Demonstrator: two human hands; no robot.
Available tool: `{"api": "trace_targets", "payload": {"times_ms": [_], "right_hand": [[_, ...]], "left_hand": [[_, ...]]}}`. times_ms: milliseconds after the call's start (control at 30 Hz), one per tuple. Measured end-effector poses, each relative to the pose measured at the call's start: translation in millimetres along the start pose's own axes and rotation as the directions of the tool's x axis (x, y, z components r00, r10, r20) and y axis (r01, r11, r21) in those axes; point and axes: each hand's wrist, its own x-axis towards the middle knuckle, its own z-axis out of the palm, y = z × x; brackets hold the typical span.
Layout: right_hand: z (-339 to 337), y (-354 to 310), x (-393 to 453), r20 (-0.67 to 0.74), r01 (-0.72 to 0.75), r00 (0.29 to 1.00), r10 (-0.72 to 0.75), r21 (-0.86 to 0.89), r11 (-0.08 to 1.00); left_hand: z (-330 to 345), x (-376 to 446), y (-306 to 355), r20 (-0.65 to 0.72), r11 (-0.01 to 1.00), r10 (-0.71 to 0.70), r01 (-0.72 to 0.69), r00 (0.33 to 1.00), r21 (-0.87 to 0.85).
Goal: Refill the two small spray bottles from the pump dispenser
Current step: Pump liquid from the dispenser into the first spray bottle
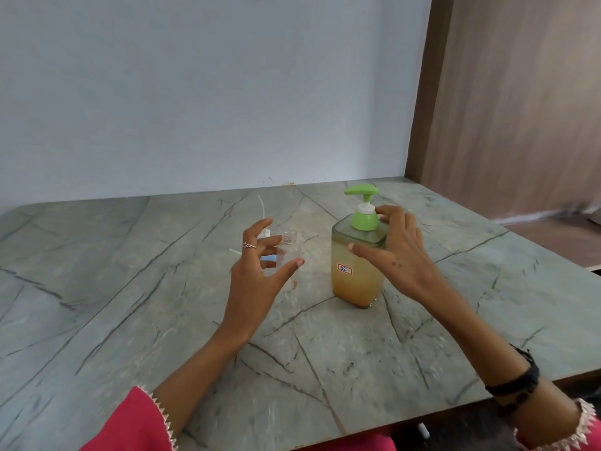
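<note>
An uncapped spray bottle [287, 250] stands upright just beyond the spread, empty left hand [260, 271], while the right hand [395, 252] reaches, fingers loose, around the pump dispenser [357, 265].

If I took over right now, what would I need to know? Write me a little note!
Left hand: open, fingers spread beside the small clear spray bottle, not gripping it.
Right hand: open, fingers touching the shoulder of the pump dispenser, not yet closed around it.
The bottle stands upright on the table, cap off, and looks empty. A white spray top with tube lies behind the left hand. A second bottle is partly hidden by that hand.
The dispenser holds orange liquid, green pump on.
Done: one bottle opened. Left: fill both bottles, then recap.
</note>
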Motion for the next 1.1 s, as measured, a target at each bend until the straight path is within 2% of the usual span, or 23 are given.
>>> {"api": "trace_targets", "payload": {"times_ms": [167,367,500,833,1100], "right_hand": [[-11,4,-3,-0.053,0.069,0.997,-0.063,0.120,0.990],[-14,-6,7,0.018,0.213,0.976,-0.218,0.160,0.964],[-13,-1,16,-0.036,0.230,0.973,-0.230,0.282,0.931],[-3,11,26,-0.095,0.289,0.957,-0.273,0.315,0.904],[13,16,30,-0.244,0.344,0.932,-0.267,0.372,0.862]], "left_hand": [[1,0,4,0.005,1.000,0.002,-0.002,1.000,0.001],[4,7,19,0.041,0.999,0.036,-0.035,0.998,-0.028],[7,16,31,0.071,0.996,0.053,-0.048,0.996,-0.070],[23,36,43,0.146,0.991,0.059,-0.040,0.987,-0.125],[30,53,44,0.170,0.993,0.099,-0.085,0.981,-0.086]]}}
